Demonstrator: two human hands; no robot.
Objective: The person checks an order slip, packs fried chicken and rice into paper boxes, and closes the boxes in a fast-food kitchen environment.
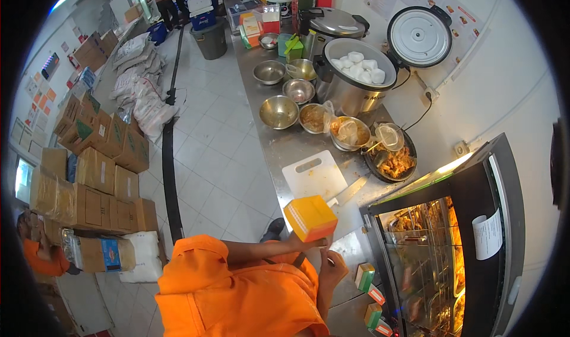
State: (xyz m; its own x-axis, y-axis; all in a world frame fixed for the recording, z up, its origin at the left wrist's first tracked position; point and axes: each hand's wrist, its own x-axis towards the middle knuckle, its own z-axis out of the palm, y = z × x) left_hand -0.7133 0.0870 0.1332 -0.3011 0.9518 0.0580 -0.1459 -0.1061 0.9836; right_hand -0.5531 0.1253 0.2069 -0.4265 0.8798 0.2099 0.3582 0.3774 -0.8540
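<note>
A yellow-and-orange takeaway box (310, 218) is held up in front of my body, in my left hand (298, 242), whose fingers are closed at its lower end. Just below and to the right, my right hand (334, 268) has its fingers pinched together; what lies in them is too small to make out. Something whitish (314, 256) shows between the two hands. Beyond the box, a white cutting board (314, 174) lies on the steel counter (270, 150). A broad knife (351, 191) rests at the board's right corner.
A lit warming cabinet (427, 236) with food trays stands at the right. Behind the board are several steel bowls (279, 113), a black pan of cooked pieces (395, 162) and an open cooker (350, 94) of white packets. Green-and-white boxes (364, 277) lie right. Cartons (98, 174) line the left.
</note>
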